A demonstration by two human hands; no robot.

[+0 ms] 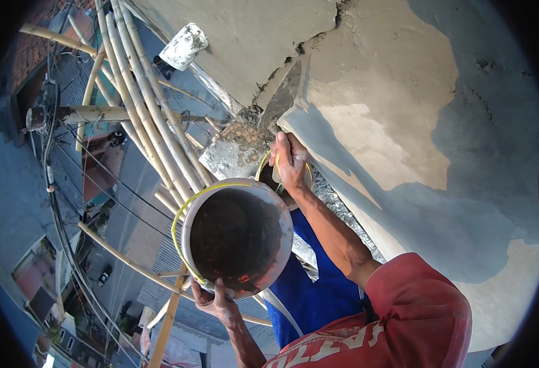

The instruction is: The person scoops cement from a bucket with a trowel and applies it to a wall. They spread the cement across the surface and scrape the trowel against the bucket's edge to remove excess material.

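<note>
My left hand (pixel 215 302) grips the near rim of a whitish bucket (pixel 282 245) with a yellow handle; its inside is dark, with reddish smears low on the wall. In my right hand (pixel 290 161) is a trowel (pixel 283 98), its grey blade pointing up and away, close to the wet plaster by a jagged crack (pixel 297 49). Behind the held bucket, partly hidden under my right hand, stands a second container with a yellow rim or handle (pixel 261 165).
Bamboo poles (pixel 141 92) form scaffolding on the left. A white splattered pail (pixel 184 46) sits near the wall edge. Patchy wet and dry plaster (pixel 392 122) covers the surface at right. Cables (pixel 52 172) and a street (pixel 122 227) lie far below.
</note>
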